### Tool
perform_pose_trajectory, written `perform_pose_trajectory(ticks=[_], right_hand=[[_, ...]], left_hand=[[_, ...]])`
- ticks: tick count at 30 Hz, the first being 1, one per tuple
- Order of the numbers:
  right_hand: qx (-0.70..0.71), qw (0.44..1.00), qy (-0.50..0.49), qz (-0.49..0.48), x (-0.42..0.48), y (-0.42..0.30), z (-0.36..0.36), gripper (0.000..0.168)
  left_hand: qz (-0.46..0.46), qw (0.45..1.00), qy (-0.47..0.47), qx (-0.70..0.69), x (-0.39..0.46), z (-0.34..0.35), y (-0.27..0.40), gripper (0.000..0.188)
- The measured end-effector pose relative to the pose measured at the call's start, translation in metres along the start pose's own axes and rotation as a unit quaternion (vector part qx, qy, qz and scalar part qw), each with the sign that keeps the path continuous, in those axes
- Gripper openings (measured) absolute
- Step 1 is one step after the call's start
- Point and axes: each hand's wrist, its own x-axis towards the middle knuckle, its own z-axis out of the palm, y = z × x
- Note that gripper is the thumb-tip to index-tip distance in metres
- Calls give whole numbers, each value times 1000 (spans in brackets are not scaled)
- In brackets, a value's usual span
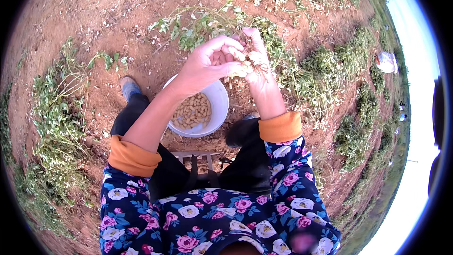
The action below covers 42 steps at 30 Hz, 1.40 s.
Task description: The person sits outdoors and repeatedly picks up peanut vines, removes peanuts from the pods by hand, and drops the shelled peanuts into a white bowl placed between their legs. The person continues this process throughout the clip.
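My left hand (214, 60) is curled around a small cluster of peanut pods (244, 63), its thumb lying under them. Close against it, my right hand (257, 49) grips a peanut plant (205, 24) near its roots, partly hidden behind the pods. The plant's leafy stems stretch away beyond both hands. Below, between my feet, stands a white plastic bucket (220, 104). Loose peanuts in their shells (193, 111) cover its bottom. My left forearm hides part of the bucket's near left rim.
Pulled peanut plants lie in a heap on the left (60, 120) and in rows on the right (315, 74). More pods (272, 0) show among plants ahead. A metal frame (198, 156) sits between my legs. A white sack (386, 62) stands far right on the reddish soil.
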Motion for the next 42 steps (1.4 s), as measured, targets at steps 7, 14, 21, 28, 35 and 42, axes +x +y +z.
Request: perform_pose_trajectory(ticks=[7, 14, 21, 28, 35, 42], right_hand=[[-7, 998, 41, -49, 11, 7, -8, 29], [-74, 963, 150, -213, 14, -4, -5, 18], [-51, 975, 96, -194, 2, -28, -15, 22], [-34, 986, 102, -131, 10, -4, -8, 26], [-92, 964, 145, -205, 10, 6, -2, 22], [-126, 946, 174, -242, 4, 5, 4, 23]], left_hand=[[42, 990, 36, 128, -1, -1, -1, 14], [238, 873, 144, 401, -13, 20, 3, 13], [4, 886, -80, 458, -14, 0, 7, 19], [71, 952, 80, 287, -7, 14, 6, 25], [153, 884, 118, 426, -6, 19, -8, 22], [14, 962, 121, 243, -11, 31, -15, 25]])
